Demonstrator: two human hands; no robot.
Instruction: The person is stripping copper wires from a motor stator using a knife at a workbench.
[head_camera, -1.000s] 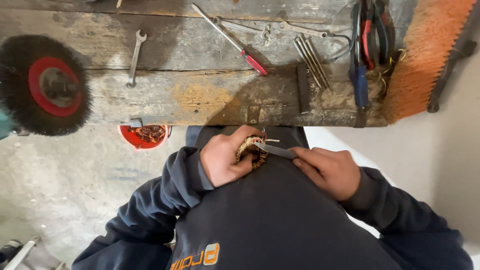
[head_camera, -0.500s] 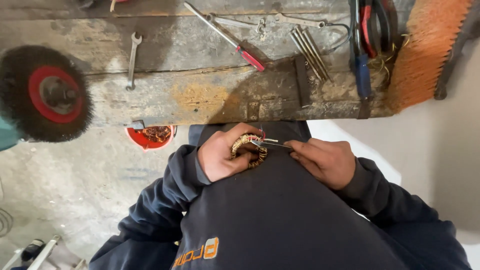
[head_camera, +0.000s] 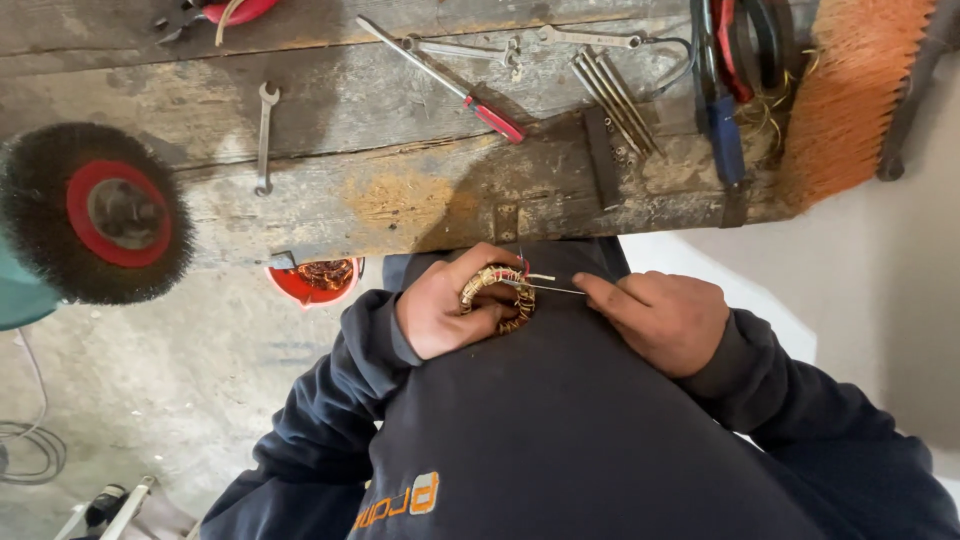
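Two hands met over a small ring-shaped coil wound with copper-coloured wire (head_camera: 497, 297), which sat low against the dark sweatshirt (head_camera: 560, 430), just below the table edge. The left hand (head_camera: 445, 310) was closed around the coil, probably to keep it from turning. The right hand (head_camera: 660, 318) was pinched shut on a thin metal tool (head_camera: 552, 289), its tip touching the coil's top, seemingly to pick at the winding. Above, the worn wooden table (head_camera: 400, 190) carried a red-handled screwdriver (head_camera: 450, 80), a small open-ended spanner (head_camera: 264, 135) and a bundle of metal rods (head_camera: 612, 98), all within reach. A round wire brush wheel with a red hub (head_camera: 95, 212) stood at the left, well apart.
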